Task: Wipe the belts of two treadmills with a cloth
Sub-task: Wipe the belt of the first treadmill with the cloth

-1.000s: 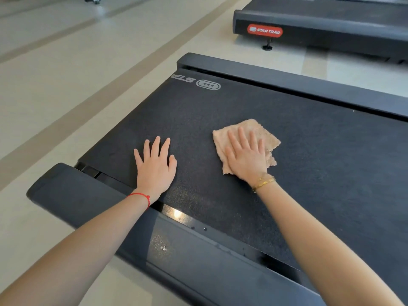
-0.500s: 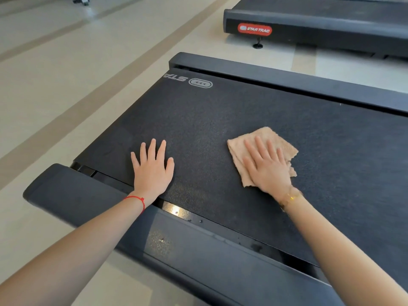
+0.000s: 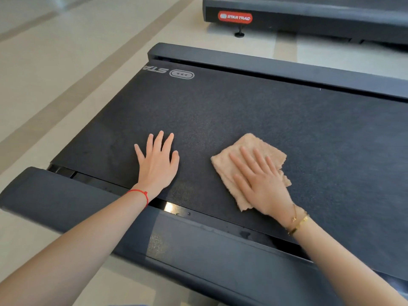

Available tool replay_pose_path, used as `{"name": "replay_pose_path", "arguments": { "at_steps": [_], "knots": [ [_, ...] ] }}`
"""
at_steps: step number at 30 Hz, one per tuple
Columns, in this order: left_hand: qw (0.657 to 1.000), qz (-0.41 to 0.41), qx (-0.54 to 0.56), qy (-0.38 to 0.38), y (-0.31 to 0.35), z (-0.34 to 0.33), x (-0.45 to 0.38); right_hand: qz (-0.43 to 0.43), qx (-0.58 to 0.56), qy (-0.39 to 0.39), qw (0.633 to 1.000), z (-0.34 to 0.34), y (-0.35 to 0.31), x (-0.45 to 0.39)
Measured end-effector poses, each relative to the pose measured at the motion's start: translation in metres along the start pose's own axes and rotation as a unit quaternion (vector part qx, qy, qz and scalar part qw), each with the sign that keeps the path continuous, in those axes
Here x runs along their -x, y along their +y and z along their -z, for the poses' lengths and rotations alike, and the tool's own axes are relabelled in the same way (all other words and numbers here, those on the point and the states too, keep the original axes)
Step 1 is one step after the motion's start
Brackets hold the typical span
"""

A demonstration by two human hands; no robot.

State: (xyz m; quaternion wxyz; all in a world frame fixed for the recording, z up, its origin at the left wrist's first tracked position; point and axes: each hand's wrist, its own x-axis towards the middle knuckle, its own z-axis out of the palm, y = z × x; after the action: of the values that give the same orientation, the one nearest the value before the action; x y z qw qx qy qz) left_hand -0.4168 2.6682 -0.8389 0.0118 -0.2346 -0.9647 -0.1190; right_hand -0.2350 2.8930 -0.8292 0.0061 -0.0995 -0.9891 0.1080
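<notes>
The near treadmill's black belt (image 3: 254, 111) fills the middle of the view. A tan cloth (image 3: 254, 146) lies flat on it, right of centre. My right hand (image 3: 262, 184) presses down on the cloth with straight, spread fingers, covering its lower right part. My left hand (image 3: 157, 164) rests flat on the bare belt to the left of the cloth, fingers straight, close to the belt's near edge. A second treadmill (image 3: 309, 16) with a red STAR TRAC badge stands at the top right.
A dark side rail (image 3: 198, 246) runs along the near edge under my forearms, and another rail (image 3: 276, 67) borders the far edge. Beige floor (image 3: 66, 74) with a darker stripe lies to the left, and a strip of floor separates the two treadmills.
My right hand has slid the cloth rightward along the belt and a little toward me. My left hand has stayed pressed on the same part of the belt.
</notes>
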Motion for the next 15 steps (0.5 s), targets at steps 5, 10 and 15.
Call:
{"name": "replay_pose_path", "arguments": {
  "at_steps": [5,10,15],
  "knots": [
    [1.0,-0.008,-0.007,-0.003,0.005,-0.003,0.001,-0.175,-0.02,0.014,0.984,0.007,0.02,-0.06],
    [1.0,-0.008,-0.015,0.003,0.004,-0.003,0.002,-0.069,-0.006,-0.008,0.998,-0.003,-0.034,-0.084],
    [1.0,-0.012,-0.012,0.007,0.003,-0.003,0.003,0.036,-0.004,-0.006,0.999,-0.009,-0.039,-0.052]
  ]
}}
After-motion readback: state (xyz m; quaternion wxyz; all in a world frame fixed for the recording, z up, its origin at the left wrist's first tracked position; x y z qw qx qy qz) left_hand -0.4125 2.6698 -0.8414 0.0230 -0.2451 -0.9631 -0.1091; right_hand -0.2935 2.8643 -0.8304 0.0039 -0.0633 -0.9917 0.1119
